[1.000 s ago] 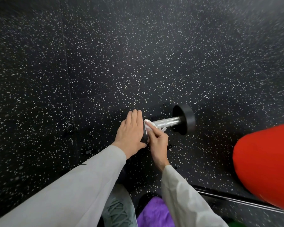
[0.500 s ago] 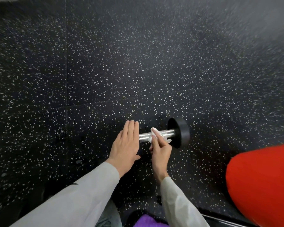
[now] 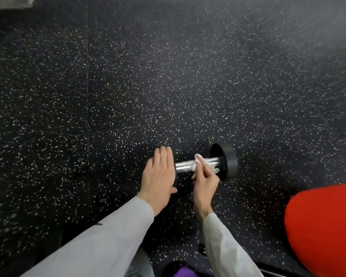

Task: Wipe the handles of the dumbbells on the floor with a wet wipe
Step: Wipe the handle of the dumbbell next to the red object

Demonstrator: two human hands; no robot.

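Observation:
One dumbbell [image 3: 226, 161] lies on the dark speckled floor, with a shiny metal handle [image 3: 183, 166] and black round heads. My left hand [image 3: 160, 174] rests flat with fingers together over its left head, which is hidden beneath it. My right hand [image 3: 205, 181] pinches a white wet wipe [image 3: 197, 159] wrapped on the handle's middle to right part. A loose corner of the wipe hangs near the right head.
A big red rounded object [image 3: 324, 228] fills the lower right corner. Something purple [image 3: 185, 272] lies at the bottom edge between my sleeves. A floor mat seam [image 3: 87, 108] runs up the left side. Open speckled floor stretches beyond the dumbbell.
My right hand has slid the wipe rightwards along the handle, from beside the left hand toward the right head, baring shiny metal. The left hand has stayed on the left head.

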